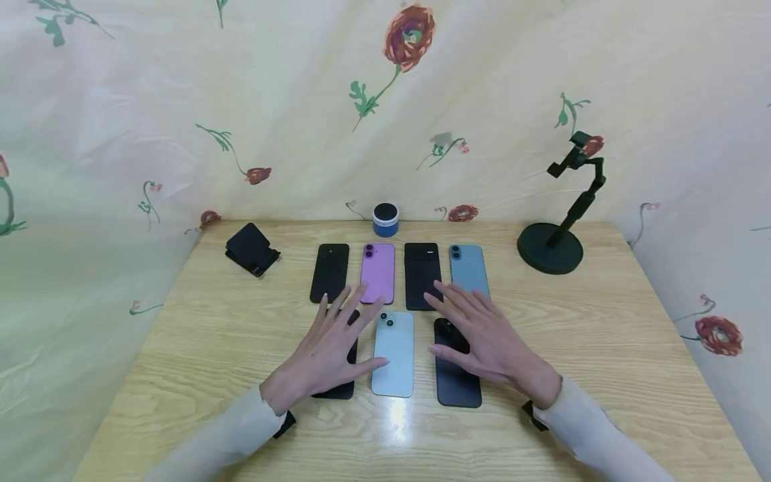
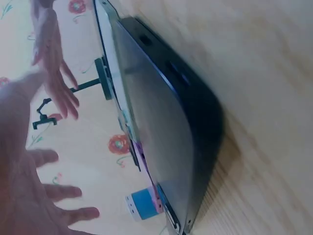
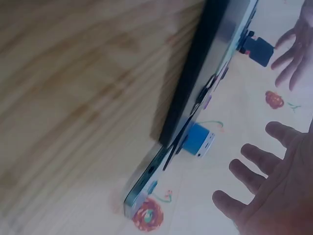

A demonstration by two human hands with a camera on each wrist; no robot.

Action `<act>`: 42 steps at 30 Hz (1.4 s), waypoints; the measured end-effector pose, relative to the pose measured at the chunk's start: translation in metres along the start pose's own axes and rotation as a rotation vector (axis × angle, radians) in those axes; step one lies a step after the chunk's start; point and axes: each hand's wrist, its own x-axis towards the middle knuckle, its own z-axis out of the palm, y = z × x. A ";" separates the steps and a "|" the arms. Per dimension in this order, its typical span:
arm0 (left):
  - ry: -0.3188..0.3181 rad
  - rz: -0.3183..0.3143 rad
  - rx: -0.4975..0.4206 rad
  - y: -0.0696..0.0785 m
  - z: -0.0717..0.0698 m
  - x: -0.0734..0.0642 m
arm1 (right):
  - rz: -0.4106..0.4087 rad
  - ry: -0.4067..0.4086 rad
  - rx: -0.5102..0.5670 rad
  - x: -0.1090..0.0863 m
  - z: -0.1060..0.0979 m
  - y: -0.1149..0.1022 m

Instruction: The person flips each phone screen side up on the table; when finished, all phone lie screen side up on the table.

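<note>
My left hand point(image 1: 325, 351) is spread over the front-left black phone point(image 1: 343, 390), covering much of it; in the left wrist view that phone point(image 2: 161, 107) lies flat with a gap below the fingers point(image 2: 63, 192). My right hand point(image 1: 490, 341) hovers, fingers apart, over the front-right dark phone point(image 1: 458, 387). Between the hands lies a pale blue phone point(image 1: 394, 358). Behind them is a row with a black phone point(image 1: 330, 271), a purple phone point(image 1: 377, 271), another black phone point(image 1: 423, 274) and a blue phone point(image 1: 468, 264). Neither hand holds anything.
A small blue speaker-like cylinder point(image 1: 385, 219) stands at the back of the wooden table point(image 1: 229, 348). A folded black stand point(image 1: 249, 249) sits back left, and a black jointed stand point(image 1: 551, 248) with a round base is back right. Flowered cloth point(image 1: 301, 100) hangs behind.
</note>
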 end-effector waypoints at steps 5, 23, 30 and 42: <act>0.032 -0.114 -0.059 0.004 -0.003 -0.008 | -0.007 -0.011 0.092 0.009 0.001 -0.007; 0.036 -0.449 -0.100 0.011 -0.006 -0.038 | -0.006 -0.164 0.398 0.059 0.009 -0.042; -0.053 -0.486 -0.094 0.018 0.000 -0.047 | -0.029 -0.168 0.620 0.079 0.022 -0.054; -0.152 -0.479 -0.070 0.028 0.006 -0.056 | 0.170 -0.199 0.705 0.106 0.039 -0.068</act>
